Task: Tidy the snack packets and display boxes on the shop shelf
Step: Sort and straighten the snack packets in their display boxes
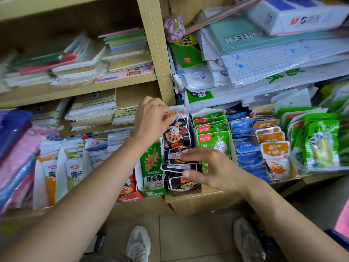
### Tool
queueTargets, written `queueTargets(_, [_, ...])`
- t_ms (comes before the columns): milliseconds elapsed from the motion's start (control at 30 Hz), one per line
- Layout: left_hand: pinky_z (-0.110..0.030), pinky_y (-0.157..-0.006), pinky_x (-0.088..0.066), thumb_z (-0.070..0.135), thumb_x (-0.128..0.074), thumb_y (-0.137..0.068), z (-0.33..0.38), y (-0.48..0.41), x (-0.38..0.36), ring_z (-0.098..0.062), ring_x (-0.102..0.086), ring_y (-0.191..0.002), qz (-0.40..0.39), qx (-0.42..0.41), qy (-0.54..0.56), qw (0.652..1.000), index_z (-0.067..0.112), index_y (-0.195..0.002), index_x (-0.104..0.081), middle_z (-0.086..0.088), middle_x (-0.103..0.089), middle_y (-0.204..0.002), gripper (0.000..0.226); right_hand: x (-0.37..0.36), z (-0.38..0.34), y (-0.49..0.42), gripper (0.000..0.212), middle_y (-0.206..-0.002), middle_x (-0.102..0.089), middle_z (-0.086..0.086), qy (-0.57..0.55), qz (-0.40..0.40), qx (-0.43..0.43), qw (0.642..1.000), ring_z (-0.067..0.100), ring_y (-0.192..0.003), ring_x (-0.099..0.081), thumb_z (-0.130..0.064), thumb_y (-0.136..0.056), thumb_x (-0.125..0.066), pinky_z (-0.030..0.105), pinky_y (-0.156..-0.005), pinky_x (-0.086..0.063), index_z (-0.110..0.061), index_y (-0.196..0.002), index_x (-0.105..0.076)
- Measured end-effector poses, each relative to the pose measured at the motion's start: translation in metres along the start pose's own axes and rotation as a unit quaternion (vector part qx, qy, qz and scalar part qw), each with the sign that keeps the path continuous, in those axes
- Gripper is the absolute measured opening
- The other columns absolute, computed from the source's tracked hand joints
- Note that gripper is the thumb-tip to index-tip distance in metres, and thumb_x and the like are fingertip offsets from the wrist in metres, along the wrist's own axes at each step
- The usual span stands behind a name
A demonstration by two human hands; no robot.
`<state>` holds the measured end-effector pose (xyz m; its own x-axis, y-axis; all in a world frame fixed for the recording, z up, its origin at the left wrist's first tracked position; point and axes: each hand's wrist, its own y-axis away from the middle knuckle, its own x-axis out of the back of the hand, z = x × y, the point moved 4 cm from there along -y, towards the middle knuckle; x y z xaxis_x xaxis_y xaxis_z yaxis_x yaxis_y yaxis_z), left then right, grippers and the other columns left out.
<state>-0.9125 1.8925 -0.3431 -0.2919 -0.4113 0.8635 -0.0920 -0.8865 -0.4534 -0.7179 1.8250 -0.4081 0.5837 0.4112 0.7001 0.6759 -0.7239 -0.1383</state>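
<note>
Bright even light — edges blurred, wide-angle bowed.

Open room is lying at lower centre, above the floor tiles (188, 239) in front of the shelf edge (198, 198). Across the middle, the display boxes (154, 192) are standing wall to wall, leaving no gaps between rows. At upper right, sagging stationery packs (264, 59) are overhanging the rear of the rows. The wooden upright (156, 44) is blocking centre top. The left hand (151, 120) and right hand (213, 167) are occupying the row of black packets (176, 133).
</note>
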Motion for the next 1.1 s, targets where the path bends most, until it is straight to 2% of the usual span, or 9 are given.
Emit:
queueTargets(100, [-0.010,-0.083,-0.038,0.022,-0.082,-0.083,-0.002,0.010,-0.013,-0.014,-0.055,-0.093,-0.030,0.009,0.041,0.999,0.010,-0.102,-0.079,-0.002,-0.063,-0.110,0.022,-0.004,0.001,0.005,0.088,-0.144,-0.046,-0.018,0.036,-0.037,-0.001,0.999,-0.001,-0.131,-0.039,-0.068,-0.065,-0.078,0.017,-0.109,-0.030,-0.035,-0.141,-0.050])
queueTargets(167, [-0.002,-0.074,-0.037,0.018,-0.083,-0.083,-0.003,0.012,-0.013,-0.012,-0.054,-0.088,-0.026,0.013,0.073,0.997,0.009,-0.101,-0.079,-0.001,-0.060,-0.105,0.021,-0.003,0.001,0.002,0.074,-0.137,-0.056,-0.011,0.051,-0.004,0.013,0.999,0.005,-0.125,-0.051,-0.051,-0.070,-0.084,0.025,-0.106,-0.043,-0.029,-0.136,-0.059])
queueTargets(267, [-0.010,-0.074,-0.044,0.019,-0.084,-0.081,-0.009,0.009,-0.009,-0.012,-0.055,-0.084,-0.031,0.012,0.122,0.992,0.010,-0.097,-0.080,0.006,-0.057,-0.096,0.019,0.002,0.003,-0.009,0.051,-0.123,-0.067,-0.006,0.026,0.044,0.009,0.999,0.010,-0.114,-0.061,-0.030,-0.078,-0.084,0.033,-0.098,-0.051,-0.021,-0.126,-0.068])
queueTargets(367, [-0.039,-0.083,-0.052,0.031,-0.082,-0.081,-0.017,0.008,-0.007,-0.015,-0.062,-0.091,-0.082,0.000,0.187,0.979,0.019,-0.103,-0.079,0.008,-0.060,-0.102,0.025,0.004,0.004,-0.020,0.045,-0.124,-0.067,-0.004,0.022,0.074,-0.019,0.997,0.010,-0.114,-0.061,-0.022,-0.083,-0.080,0.021,-0.099,-0.046,-0.021,-0.126,-0.067])
queueTargets(567, [-0.028,-0.108,-0.037,0.049,-0.085,-0.074,-0.029,0.039,0.004,-0.002,-0.044,-0.133,-0.285,-0.037,0.194,0.938,0.037,-0.136,-0.060,0.018,-0.049,-0.139,0.067,-0.001,0.008,-0.036,0.054,-0.116,-0.070,0.002,0.122,0.129,-0.025,0.984,0.024,-0.109,-0.058,-0.023,-0.079,-0.083,0.041,-0.096,-0.047,-0.017,-0.129,-0.064])
queueTargets(667, [-0.048,-0.112,-0.040,0.041,-0.083,-0.079,-0.032,0.044,-0.003,-0.010,-0.048,-0.135,-0.206,-0.026,0.127,0.970,0.038,-0.124,-0.068,0.011,-0.061,-0.137,0.047,0.000,0.012,-0.034,0.067,-0.120,-0.063,0.002,0.160,0.169,-0.024,0.972,0.026,-0.110,-0.051,-0.032,-0.072,-0.087,0.047,-0.093,-0.046,-0.015,-0.131,-0.060])
queueTargets(800, [-0.040,-0.079,-0.053,0.034,-0.084,-0.079,-0.027,0.038,-0.006,-0.012,-0.065,-0.093,-0.079,-0.023,0.127,0.989,0.029,-0.097,-0.076,0.014,-0.072,-0.094,0.020,0.000,0.014,-0.014,0.069,-0.121,-0.054,0.003,0.134,0.264,-0.055,0.954,0.024,-0.112,-0.052,-0.032,-0.069,-0.089,0.037,-0.094,-0.047,-0.013,-0.126,-0.055])
queueTargets(900, [-0.030,-0.069,-0.049,0.032,-0.084,-0.078,-0.019,0.034,-0.008,-0.012,-0.064,-0.084,-0.018,-0.035,0.086,0.996,0.025,-0.097,-0.074,0.013,-0.071,-0.091,0.022,-0.013,0.011,-0.005,0.062,-0.126,-0.058,0.000,0.129,0.218,-0.025,0.967,0.021,-0.116,-0.051,-0.034,-0.078,-0.082,0.037,-0.098,-0.046,-0.013,-0.130,-0.056])
queueTargets(1100, [-0.033,-0.081,-0.048,0.039,-0.085,-0.075,-0.014,0.025,-0.013,-0.013,-0.063,-0.085,0.026,-0.028,0.044,0.998,0.026,-0.108,-0.065,0.010,-0.071,-0.103,0.041,-0.017,0.016,-0.007,0.070,-0.120,-0.062,-0.006,0.053,0.155,-0.060,0.985,0.012,-0.111,-0.044,-0.037,-0.079,-0.081,0.036,-0.100,-0.043,-0.021,-0.141,-0.053])
